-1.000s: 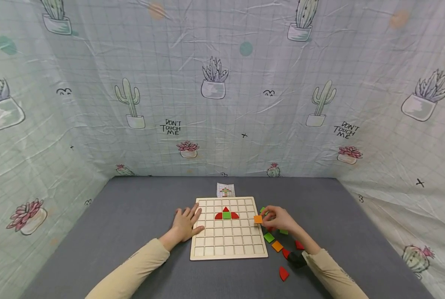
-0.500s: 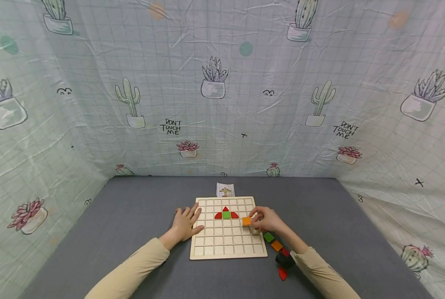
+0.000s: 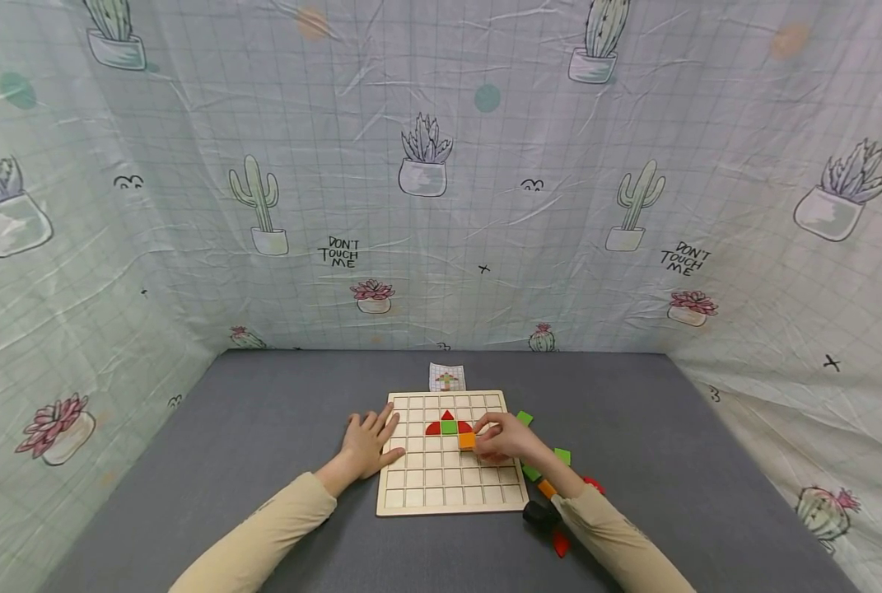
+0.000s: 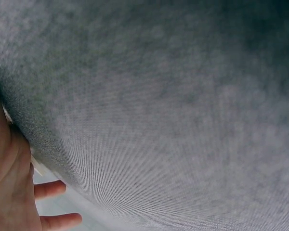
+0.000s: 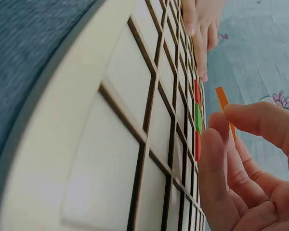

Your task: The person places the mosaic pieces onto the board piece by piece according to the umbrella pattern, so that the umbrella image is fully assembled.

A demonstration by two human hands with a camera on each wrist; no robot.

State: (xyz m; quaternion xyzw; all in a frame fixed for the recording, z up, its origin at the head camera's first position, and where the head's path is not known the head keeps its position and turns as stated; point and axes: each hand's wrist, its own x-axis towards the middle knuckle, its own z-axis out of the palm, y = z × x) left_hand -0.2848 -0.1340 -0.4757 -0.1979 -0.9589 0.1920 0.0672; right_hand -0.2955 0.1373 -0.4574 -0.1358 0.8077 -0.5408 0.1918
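My right hand (image 3: 506, 436) pinches an orange square tile (image 3: 467, 442) between thumb and fingertips, close over the wooden grid board (image 3: 455, 497). Seen edge-on in the right wrist view, the tile (image 5: 221, 97) stands out from the fingertips. On the board, a green square tile (image 3: 450, 427) has a red quarter-round piece (image 3: 433, 429) on its left and another red piece on its right, partly overlapped by the held tile. A red triangle (image 3: 446, 415) sits above the green one. My left hand (image 3: 366, 445) rests with spread fingers on the board's left edge.
Behind the board lies a small pattern card (image 3: 447, 378). To its right are loose pieces, including green tiles (image 3: 562, 455), an orange tile (image 3: 547, 488) and a red piece (image 3: 561, 543), some hidden under the right forearm. A patterned curtain (image 3: 441, 247) surrounds the grey table (image 3: 300, 403).
My right hand has carried the orange tile leftward from the board's right edge to just below the right-hand red piece. The left hand has stayed in place.
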